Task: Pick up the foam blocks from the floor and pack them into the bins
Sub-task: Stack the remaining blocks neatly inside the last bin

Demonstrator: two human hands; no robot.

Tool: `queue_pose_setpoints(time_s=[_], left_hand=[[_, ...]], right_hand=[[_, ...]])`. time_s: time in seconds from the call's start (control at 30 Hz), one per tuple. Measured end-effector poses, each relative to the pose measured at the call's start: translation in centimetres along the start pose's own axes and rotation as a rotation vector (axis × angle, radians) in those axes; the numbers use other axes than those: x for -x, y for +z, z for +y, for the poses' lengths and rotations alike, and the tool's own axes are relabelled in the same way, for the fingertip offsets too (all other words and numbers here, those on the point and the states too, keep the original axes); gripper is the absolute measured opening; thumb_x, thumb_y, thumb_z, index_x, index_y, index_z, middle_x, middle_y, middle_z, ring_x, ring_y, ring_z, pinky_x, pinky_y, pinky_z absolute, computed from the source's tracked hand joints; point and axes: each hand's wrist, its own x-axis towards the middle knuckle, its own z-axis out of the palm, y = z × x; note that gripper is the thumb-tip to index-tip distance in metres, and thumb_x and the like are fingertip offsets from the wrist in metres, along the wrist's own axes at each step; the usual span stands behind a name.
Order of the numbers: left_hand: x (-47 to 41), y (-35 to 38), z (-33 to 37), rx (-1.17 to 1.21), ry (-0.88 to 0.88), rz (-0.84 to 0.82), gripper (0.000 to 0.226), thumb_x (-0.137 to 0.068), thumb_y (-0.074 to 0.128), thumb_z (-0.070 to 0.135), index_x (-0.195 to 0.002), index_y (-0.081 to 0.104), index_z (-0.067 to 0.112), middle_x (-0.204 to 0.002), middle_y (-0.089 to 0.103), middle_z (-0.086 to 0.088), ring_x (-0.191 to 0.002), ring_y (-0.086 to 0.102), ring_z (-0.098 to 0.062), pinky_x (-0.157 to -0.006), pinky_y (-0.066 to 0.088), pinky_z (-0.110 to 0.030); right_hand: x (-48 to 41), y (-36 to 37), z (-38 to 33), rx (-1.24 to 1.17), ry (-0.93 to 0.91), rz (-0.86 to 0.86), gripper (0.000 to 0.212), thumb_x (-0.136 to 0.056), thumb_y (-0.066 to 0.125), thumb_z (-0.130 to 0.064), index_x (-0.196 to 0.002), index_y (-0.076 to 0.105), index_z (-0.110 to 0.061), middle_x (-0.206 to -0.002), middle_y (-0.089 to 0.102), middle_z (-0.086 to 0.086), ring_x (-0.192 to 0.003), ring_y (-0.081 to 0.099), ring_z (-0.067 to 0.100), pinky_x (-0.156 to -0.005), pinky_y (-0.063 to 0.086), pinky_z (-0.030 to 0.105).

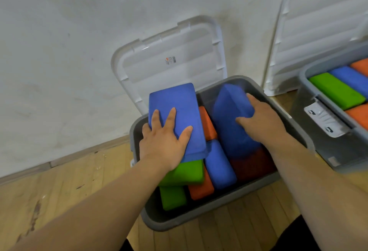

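A grey bin (209,214) stands on the wooden floor in front of me, partly filled with green, orange and blue foam blocks. My left hand (163,141) grips a blue block (175,103) that tilts over the bin's left side, fingers spread across its top face. My right hand (258,117) holds a second blue block (229,109), blurred, over the bin's right half above a dark red block (253,167). Lower in the bin lie a green block (185,173), an orange block (201,189) and another blue block (219,167).
The bin's white lid (171,59) leans against the wall behind it. A second grey bin (318,123) at the right holds green, blue and orange blocks, with its own white lid (310,31) propped on the wall. Bare wooden floor (69,181) lies at the left.
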Motion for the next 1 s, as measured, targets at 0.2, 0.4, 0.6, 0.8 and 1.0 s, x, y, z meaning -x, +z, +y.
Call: queue_pose_setpoints(time_s=[0.2,0.4,0.6,0.8,1.0], left_hand=[[0.3,-0.2,-0.4,0.010,-0.014,-0.027,0.081,-0.087,0.020,0.086,-0.158,-0.001,0.052,-0.171,-0.006,0.003,-0.150,0.015,-0.040,-0.118,0.026,-0.053],[0.4,-0.6,-0.1,-0.035,-0.014,0.020,0.081,-0.086,0.013,0.086,-0.158,0.000,0.050,-0.171,0.000,0.000,-0.155,0.006,-0.035,-0.124,0.013,-0.056],[1.2,-3.1,0.7,0.412,0.019,0.244,0.088,-0.086,0.015,0.080,-0.162,0.007,0.037,-0.169,0.012,-0.008,-0.155,0.013,-0.028,-0.125,0.017,-0.050],[2.1,-9.9,3.4,0.059,0.383,0.489,0.071,-0.094,0.025,0.071,-0.157,0.031,0.039,-0.164,0.028,-0.005,-0.148,0.026,-0.028,-0.120,0.026,-0.047],[0.8,-7.0,2.7,-0.185,0.272,0.068,0.068,-0.094,0.016,0.076,-0.158,0.009,0.054,-0.171,0.007,0.008,-0.156,0.005,-0.029,-0.122,0.013,-0.058]], right_hand=[[1.9,-3.6,-3.2,-0.391,-0.146,0.204,0.079,-0.089,0.065,-0.048,-0.158,0.029,-0.039,-0.155,0.040,-0.004,-0.143,0.039,0.016,-0.119,0.032,0.039],[2.6,-5.7,-3.4,-0.458,-0.126,0.272,0.073,-0.092,0.070,-0.039,-0.156,0.034,-0.038,-0.151,0.041,-0.003,-0.138,0.042,0.012,-0.115,0.038,0.038],[3.9,-6.2,-5.7,-0.835,-0.187,0.189,0.051,-0.101,0.061,-0.020,-0.137,0.046,-0.053,-0.121,0.060,-0.036,-0.105,0.055,-0.024,-0.087,0.046,0.002],[3.9,-2.9,-9.9,-0.840,-0.178,-0.116,0.060,-0.083,0.060,-0.056,-0.141,0.057,-0.040,-0.136,0.064,-0.013,-0.123,0.062,0.011,-0.110,0.047,0.044],[0.2,0.4,-2.9,-0.180,0.067,-0.265,0.067,-0.095,0.067,-0.044,-0.154,0.043,-0.024,-0.152,0.050,0.009,-0.134,0.051,0.028,-0.101,0.040,0.030]])
